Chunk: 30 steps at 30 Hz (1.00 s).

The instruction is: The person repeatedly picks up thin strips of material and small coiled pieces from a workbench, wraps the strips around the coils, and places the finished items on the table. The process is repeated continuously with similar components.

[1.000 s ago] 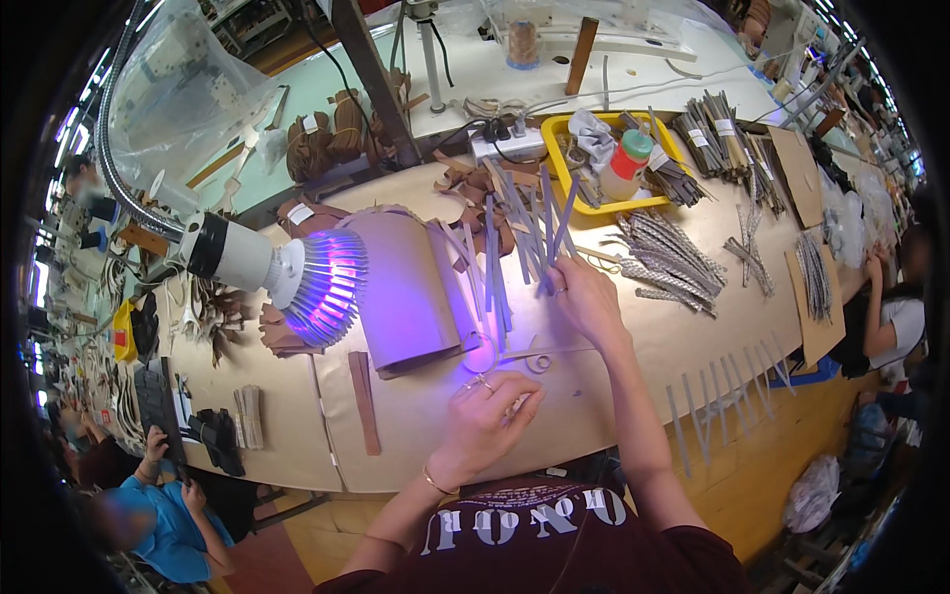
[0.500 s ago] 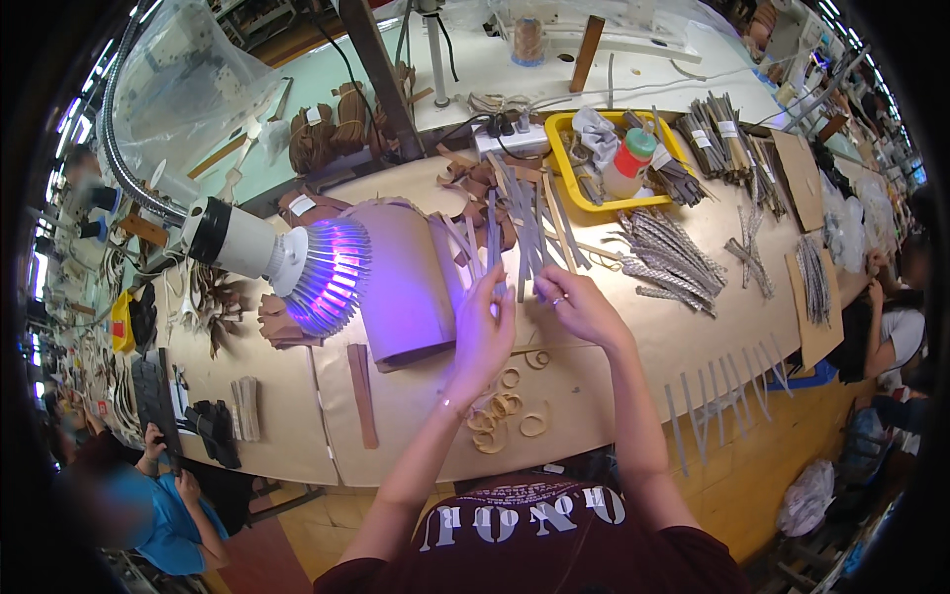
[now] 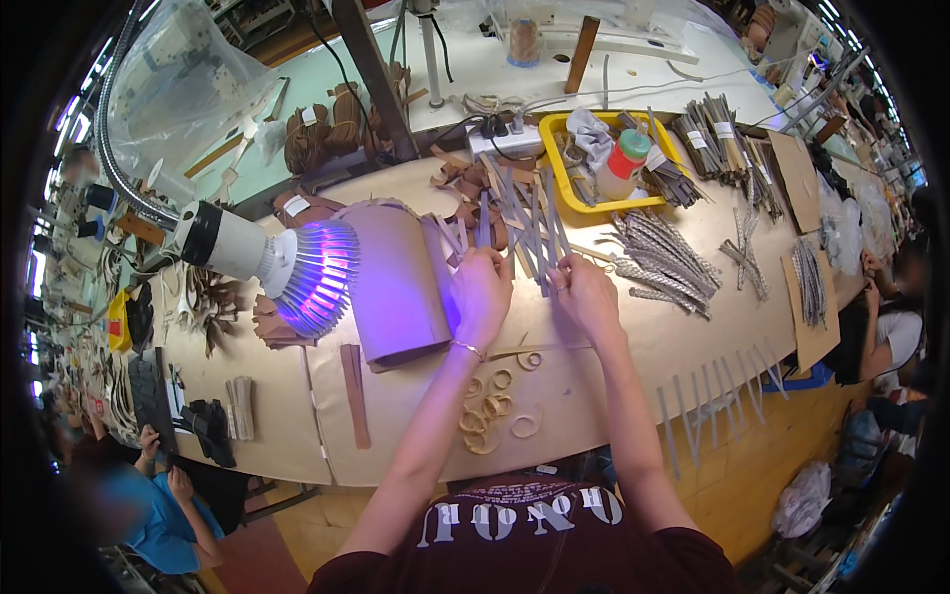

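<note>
My left hand (image 3: 482, 290) and my right hand (image 3: 581, 293) are side by side on the tan paper-covered table (image 3: 633, 396), both gripping the near ends of a fan of long grey strips (image 3: 524, 226) that spreads away from me. Close to me, several tan rubber rings (image 3: 492, 411) lie loose on the paper between my forearms. A curved brown cardboard piece (image 3: 396, 280) sits just left of my left hand, lit violet by a lamp (image 3: 279, 269) on a gooseneck.
A yellow tray (image 3: 554, 173) with a cloth and a red-and-green bottle (image 3: 625, 161) stands behind the strips. Bundles of grey strips (image 3: 663, 259) lie at right; more strips hang off the front edge (image 3: 712, 406). Other people work at left (image 3: 163, 505) and right (image 3: 896, 327).
My left hand has left the rubber rings near me and moved up to the grey strips beside my right hand. Both hands now hold the strip bunch.
</note>
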Tool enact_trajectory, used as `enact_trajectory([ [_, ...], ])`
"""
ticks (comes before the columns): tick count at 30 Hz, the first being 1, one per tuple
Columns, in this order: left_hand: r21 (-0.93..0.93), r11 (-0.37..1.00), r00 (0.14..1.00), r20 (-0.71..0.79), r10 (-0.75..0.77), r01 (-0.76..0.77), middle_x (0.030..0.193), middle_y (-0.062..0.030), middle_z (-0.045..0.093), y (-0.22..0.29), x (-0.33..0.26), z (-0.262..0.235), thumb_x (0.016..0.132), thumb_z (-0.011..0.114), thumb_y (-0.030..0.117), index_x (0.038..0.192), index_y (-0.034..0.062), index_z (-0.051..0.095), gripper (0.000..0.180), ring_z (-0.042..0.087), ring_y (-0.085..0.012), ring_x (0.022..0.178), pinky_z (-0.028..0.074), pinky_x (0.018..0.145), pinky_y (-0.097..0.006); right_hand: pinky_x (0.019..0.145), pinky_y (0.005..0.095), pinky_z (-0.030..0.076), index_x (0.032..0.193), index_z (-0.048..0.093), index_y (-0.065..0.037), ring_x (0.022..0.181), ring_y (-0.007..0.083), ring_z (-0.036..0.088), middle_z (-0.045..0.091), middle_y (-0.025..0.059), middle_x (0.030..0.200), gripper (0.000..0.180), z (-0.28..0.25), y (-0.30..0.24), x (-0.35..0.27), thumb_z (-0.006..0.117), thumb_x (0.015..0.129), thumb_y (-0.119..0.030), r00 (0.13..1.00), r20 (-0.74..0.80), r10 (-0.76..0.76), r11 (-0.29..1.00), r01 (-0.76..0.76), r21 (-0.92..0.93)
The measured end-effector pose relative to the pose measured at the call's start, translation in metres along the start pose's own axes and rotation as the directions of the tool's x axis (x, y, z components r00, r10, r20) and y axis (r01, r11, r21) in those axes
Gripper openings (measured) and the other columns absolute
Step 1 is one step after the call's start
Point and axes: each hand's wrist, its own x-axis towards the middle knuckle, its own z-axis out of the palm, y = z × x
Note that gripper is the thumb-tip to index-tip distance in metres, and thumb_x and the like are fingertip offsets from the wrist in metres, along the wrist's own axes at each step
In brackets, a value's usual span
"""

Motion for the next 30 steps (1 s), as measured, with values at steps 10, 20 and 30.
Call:
enact_trajectory([
  [10,-0.458,0.886,0.996,-0.012,-0.087,0.072,0.084,-0.0023,0.063,0.008,-0.010,-0.052,0.093,0.066,0.011,0.103,-0.0038,0.069,0.019,0.049,-0.0028,0.062,0.042,0.055,-0.022,0.067,0.0427,0.051,0.101,0.064,-0.009,0.076,0.0295,0.067,0.063,0.0114,0.083,0.019,-0.012,-0.019,-0.030,0.065,0.092,-0.026,1.000,0.012,-0.016,0.988,0.014,0.153],
  [20,-0.401,0.914,0.993,0.074,0.092,-0.055,0.089,-0.0085,0.066,0.014,-0.120,-0.115,0.088,0.065,0.001,0.102,0.0015,0.069,0.015,0.055,-0.0135,0.064,0.045,0.058,-0.028,0.067,0.0395,0.051,0.093,0.066,-0.007,0.076,0.0292,0.066,0.066,0.0115,0.089,0.031,0.030,-0.060,-0.021,0.070,0.088,-0.038,0.995,0.079,-0.065,0.991,0.054,0.126],
  [30,-0.440,0.895,0.991,0.071,0.110,-0.068,0.090,-0.0095,0.067,0.022,-0.122,-0.115,0.088,0.066,0.001,0.102,0.0017,0.069,0.015,0.061,-0.0169,0.069,0.050,0.063,-0.030,0.068,0.0453,0.051,0.086,0.070,-0.006,0.076,0.0345,0.068,0.069,0.0151,0.076,0.033,0.046,-0.068,0.022,0.070,0.086,-0.039,0.991,0.114,0.068,0.996,-0.073,0.046],
])
